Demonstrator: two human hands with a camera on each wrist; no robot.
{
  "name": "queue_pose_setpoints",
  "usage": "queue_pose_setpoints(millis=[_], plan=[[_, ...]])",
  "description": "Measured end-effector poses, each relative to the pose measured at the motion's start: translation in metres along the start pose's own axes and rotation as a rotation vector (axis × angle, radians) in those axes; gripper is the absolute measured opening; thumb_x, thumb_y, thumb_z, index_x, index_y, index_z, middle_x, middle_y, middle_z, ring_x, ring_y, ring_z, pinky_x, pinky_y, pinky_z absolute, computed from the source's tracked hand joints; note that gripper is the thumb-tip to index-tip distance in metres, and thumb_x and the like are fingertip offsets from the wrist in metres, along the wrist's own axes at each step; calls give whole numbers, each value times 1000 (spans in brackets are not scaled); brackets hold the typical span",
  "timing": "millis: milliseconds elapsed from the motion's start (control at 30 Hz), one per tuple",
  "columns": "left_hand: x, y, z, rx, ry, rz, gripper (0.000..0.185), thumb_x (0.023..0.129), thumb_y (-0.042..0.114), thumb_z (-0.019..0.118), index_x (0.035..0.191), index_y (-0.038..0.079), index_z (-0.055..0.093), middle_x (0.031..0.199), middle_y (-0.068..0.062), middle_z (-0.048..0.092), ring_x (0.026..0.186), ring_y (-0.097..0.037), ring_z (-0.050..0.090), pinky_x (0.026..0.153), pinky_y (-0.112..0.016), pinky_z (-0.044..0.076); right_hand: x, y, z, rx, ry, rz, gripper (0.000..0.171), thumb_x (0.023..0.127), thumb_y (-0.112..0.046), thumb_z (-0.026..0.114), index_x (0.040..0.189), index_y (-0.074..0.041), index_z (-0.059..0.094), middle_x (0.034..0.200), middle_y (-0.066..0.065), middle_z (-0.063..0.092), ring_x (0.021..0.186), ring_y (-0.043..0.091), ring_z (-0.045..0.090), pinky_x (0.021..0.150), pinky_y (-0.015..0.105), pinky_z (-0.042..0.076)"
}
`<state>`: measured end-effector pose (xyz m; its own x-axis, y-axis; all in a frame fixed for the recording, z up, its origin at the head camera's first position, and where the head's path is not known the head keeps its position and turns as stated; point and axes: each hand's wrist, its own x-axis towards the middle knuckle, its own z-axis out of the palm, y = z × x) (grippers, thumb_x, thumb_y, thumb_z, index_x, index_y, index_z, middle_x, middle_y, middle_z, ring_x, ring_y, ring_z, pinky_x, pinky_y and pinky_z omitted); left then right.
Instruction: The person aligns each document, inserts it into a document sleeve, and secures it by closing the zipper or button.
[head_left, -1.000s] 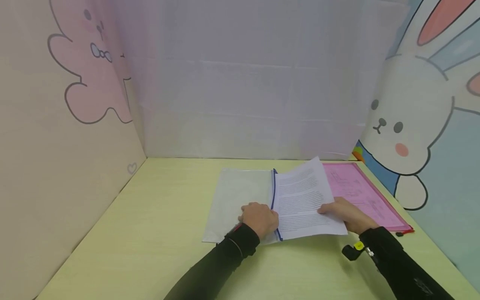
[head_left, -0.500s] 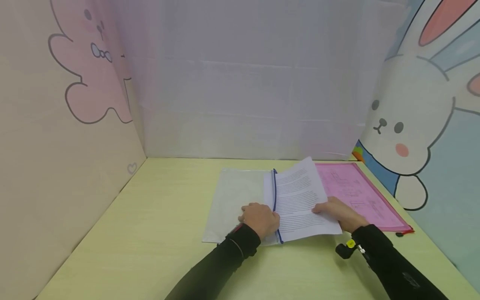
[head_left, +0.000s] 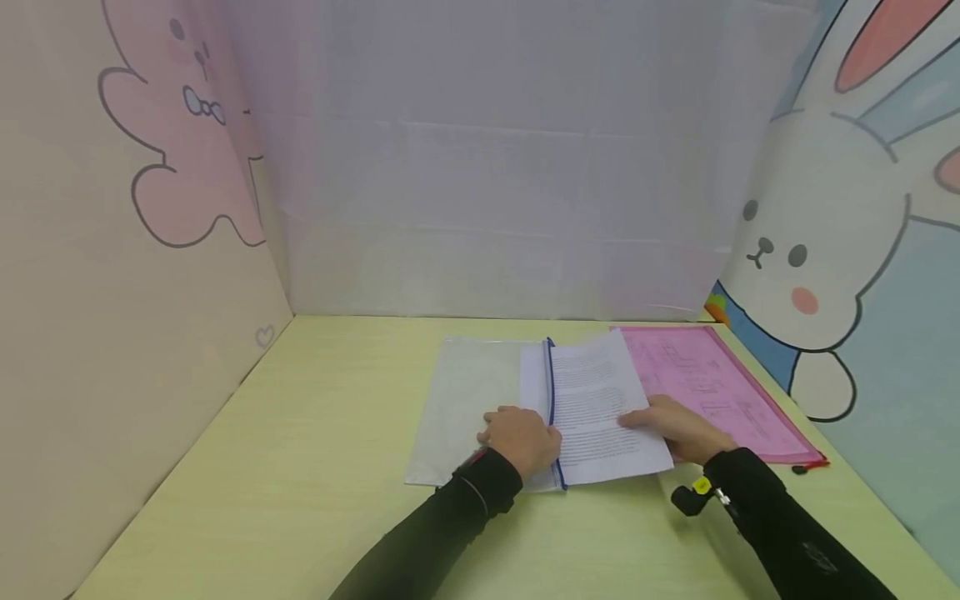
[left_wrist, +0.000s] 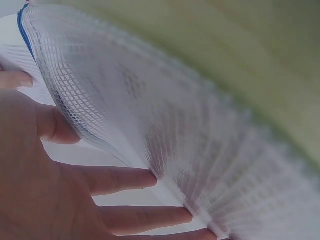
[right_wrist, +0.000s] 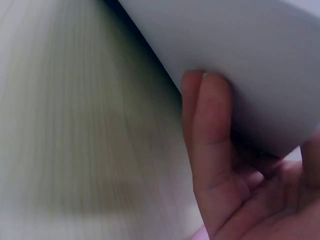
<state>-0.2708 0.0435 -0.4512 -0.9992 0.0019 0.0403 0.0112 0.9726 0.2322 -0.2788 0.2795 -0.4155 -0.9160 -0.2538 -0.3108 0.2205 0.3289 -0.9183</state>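
Note:
A translucent mesh zipper pouch (head_left: 474, 379) with a blue zip lies flat on the table, its mouth facing right. My left hand (head_left: 521, 439) grips the pouch near the zip; in the left wrist view its thumb and fingers (left_wrist: 125, 180) touch the mesh, which bulges open. A stack of printed paper sheets (head_left: 600, 412) sits partly inside the mouth, its left strip showing through the mesh. My right hand (head_left: 681, 429) pinches the sheets at their right edge, thumb on top. From the right wrist view, fingers (right_wrist: 212, 110) support the underside of the paper (right_wrist: 250, 60).
A pink zipper pouch (head_left: 720, 392) with a red pull lies to the right, partly covered by the paper and right hand. The pale wooden table (head_left: 322, 417) meets a curtained back wall (head_left: 487, 167) and a rabbit-printed wall (head_left: 832, 242) on the right.
My right hand has moved left with the paper sheets, and a wider strip of them now shows inside the mesh pouch. The paper's far corner has dropped lower. My left hand stays almost still.

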Motion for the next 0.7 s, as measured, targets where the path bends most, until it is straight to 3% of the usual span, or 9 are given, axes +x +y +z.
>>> queue_pose_setpoints(millis=[367, 700], plan=[[1, -2, -4, -11, -35, 32, 52, 96, 48, 52, 106, 3, 77, 105, -26, 65, 103, -47, 60, 80, -65, 54, -6, 0, -15, -8, -30, -25, 49, 101, -8, 61, 139, 18, 46, 119, 17, 70, 98, 29, 69, 85, 38, 58], [1, 0, -6, -16, -65, 13, 53, 96, 49, 53, 108, 3, 76, 102, -26, 64, 99, -45, 60, 82, -65, 53, 3, 3, -1, -69, 29, -32, 39, 102, -5, 58, 133, 18, 52, 113, 19, 71, 92, 28, 71, 80, 38, 59]])
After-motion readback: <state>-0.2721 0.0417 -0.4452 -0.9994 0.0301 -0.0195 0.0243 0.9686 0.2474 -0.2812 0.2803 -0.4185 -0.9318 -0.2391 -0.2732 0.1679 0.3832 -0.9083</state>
